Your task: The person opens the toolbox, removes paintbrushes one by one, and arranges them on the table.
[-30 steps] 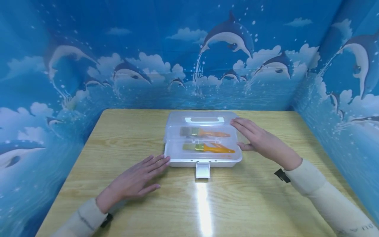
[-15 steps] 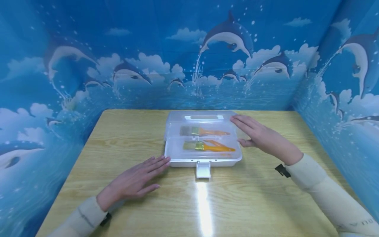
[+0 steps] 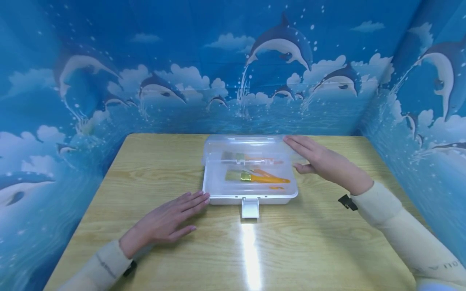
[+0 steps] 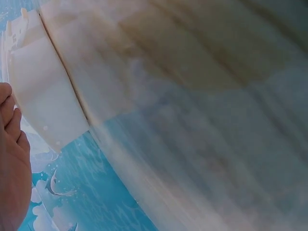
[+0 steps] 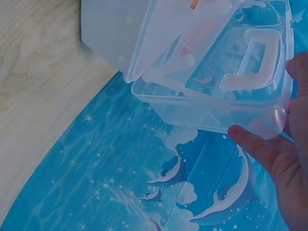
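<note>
A translucent white plastic box (image 3: 214,184) stands on the table with its hinged lid (image 3: 255,143) raised at the back. Inside lies a paintbrush (image 3: 262,178) with an orange handle and pale bristles. A fainter brush shape shows behind it, across the lid. My right hand (image 3: 324,165) holds the lid's right side; in the right wrist view the thumb (image 5: 250,144) sits at the lid's edge below its white handle (image 5: 260,62). My left hand (image 3: 167,218), fingers straight, rests its fingertips on the box's front left corner.
A white clasp (image 3: 250,208) hangs down at the box's front. Blue dolphin-printed cloth (image 3: 182,48) walls off the back and both sides of the wooden table (image 3: 145,169). A pale blurred layer (image 4: 202,125) covers most of the left wrist view.
My right hand has moved slightly up and back, and the lid has tilted with it. Its handle appears farther back and thinner. The left hand has stayed in place.
</note>
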Available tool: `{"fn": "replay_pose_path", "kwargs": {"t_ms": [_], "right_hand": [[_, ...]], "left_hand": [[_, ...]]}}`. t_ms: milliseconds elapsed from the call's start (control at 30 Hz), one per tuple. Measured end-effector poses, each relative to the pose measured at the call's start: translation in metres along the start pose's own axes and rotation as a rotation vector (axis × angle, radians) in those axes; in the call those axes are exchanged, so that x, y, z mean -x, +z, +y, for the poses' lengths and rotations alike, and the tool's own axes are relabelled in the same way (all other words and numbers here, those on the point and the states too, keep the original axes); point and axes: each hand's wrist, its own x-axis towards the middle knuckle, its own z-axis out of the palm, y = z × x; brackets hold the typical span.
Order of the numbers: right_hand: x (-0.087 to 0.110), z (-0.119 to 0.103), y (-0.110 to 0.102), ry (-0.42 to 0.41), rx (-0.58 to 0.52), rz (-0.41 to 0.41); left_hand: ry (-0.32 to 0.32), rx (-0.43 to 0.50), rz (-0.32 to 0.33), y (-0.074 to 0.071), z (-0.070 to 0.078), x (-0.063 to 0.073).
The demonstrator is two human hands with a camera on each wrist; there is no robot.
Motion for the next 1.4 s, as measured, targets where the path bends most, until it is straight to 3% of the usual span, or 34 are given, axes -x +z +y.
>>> {"fn": "replay_pose_path", "kwargs": {"t_ms": [233,467,867,1400], "right_hand": [[-0.004,0.008,-0.001,0.0,-0.004,0.019],[-0.009,0.016,-0.004,0.034,-0.021,0.015],[-0.011,0.027,-0.001,0.064,-0.03,0.096],[-0.017,0.042,0.009,0.031,-0.029,0.193]], "left_hand": [[0.058,0.015,0.068,0.001,-0.003,-0.002],[0.036,0.017,0.037,0.0,-0.001,-0.001],[0.001,-0.003,0.001,-0.001,0.001,-0.001],[-0.027,-0.01,-0.007,-0.003,0.005,-0.004]]}}
